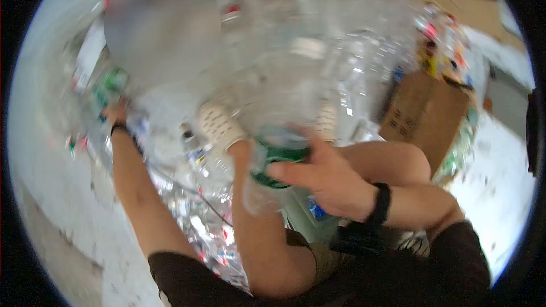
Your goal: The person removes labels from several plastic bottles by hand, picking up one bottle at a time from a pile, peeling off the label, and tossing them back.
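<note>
In front of me, my right hand (327,173) is wrapped round a clear plastic bottle (261,199) with a green label (280,153). The bottle is held tilted above my lower leg, and motion blurs its outline. My left arm stretches out to the far left. There, my left hand (116,113) is at a green plastic bottle (108,86) and seems to touch it. Blur hides whether its fingers have closed round that bottle. Near my foot lies a small clear bottle with a dark cap (189,135).
Clear plastic bottles (364,62) lie in a large heap ahead. Smaller bottles and caps (193,216) cover the floor between my left arm and leg. A cardboard box (424,116) stands at the right, with green bottles (459,150) beside it. My cream clogs (219,123) are among the bottles.
</note>
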{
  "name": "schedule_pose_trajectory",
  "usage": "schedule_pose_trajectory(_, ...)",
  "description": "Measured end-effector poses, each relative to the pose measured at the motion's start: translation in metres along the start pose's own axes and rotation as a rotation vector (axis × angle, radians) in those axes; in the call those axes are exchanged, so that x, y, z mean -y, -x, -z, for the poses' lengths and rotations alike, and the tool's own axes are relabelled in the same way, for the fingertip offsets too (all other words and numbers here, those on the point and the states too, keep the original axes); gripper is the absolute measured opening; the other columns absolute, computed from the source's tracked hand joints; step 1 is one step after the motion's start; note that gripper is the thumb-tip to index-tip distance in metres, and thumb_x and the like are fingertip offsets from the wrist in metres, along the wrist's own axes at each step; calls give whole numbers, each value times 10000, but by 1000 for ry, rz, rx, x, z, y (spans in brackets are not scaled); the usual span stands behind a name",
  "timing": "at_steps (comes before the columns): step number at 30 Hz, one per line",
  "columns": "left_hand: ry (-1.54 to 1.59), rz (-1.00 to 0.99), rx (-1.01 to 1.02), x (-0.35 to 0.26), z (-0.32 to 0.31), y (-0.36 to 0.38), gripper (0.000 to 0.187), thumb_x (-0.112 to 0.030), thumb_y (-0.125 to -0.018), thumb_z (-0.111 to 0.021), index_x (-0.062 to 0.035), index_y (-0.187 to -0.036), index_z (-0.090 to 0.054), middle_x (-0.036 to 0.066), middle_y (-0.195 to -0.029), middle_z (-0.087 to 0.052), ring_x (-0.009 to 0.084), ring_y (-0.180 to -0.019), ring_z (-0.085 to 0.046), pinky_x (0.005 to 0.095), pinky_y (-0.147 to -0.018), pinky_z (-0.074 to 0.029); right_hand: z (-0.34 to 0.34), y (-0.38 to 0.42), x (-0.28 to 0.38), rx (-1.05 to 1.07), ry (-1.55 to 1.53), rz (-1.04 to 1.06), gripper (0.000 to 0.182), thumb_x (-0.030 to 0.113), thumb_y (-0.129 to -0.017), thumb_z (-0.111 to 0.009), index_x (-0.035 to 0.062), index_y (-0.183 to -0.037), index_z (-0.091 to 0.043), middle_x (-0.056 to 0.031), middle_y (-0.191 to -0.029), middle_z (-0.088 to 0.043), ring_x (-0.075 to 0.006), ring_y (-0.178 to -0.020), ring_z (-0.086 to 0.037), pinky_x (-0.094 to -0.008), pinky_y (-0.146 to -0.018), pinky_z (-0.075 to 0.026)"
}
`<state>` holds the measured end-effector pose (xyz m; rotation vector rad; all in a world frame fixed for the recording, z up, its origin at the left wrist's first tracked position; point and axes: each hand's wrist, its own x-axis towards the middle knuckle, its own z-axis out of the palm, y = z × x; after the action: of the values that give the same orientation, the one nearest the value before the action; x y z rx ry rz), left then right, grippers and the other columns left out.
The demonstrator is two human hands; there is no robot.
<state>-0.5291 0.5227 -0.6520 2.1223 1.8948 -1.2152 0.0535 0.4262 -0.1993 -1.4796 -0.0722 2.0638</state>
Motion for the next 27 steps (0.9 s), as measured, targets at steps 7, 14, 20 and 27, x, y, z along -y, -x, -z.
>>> schedule_pose_trajectory(7,1377,106,-50,-73,83,183,509,-256,-857,-566,-100,-1328,-450,140,-1298,-487,290,-1151,-484,452,-962,-392,-8,22,-3,-44,300,136,636,260,-717,-737,-55,-1176,-429,-170,-1019,-589,-223,-967,-562,-308,-826,-454)
schedule_pose_trajectory(14,2259,667,73,-106,205,377,524,-377,-874,-548,-80,-1296,-455,131,-1294,-462,297,-1164,-444,467,-937,-361,-5,32,-21,53,220,307,687,273,-710,-749,-72,-1194,-405,-170,-1003,-576,-247,-958,-560,-320,-818,-450)
schedule_pose_trajectory(20,2347,524,-61,-129,200,555,565,-381,-876,-553,-70,-1322,-401,153,-1291,-470,277,-1154,-457,442,-916,-378,58,130,0,243,-19,639,734,290,-705,-776,28,-1263,-377,-118,-1079,-566,-217,-968,-562,-323,-787,-474)
schedule_pose_trajectory(27,1962,340,-110,-156,225,682,526,-352,-939,-473,-11,-1330,-387,179,-1175,-503,304,-1051,-499,440,-948,-404,294,321,31,-217,-180,1118,603,233,-799,-706,66,-1292,-401,-76,-1150,-552,-198,-1026,-547,-368,-839,-464)
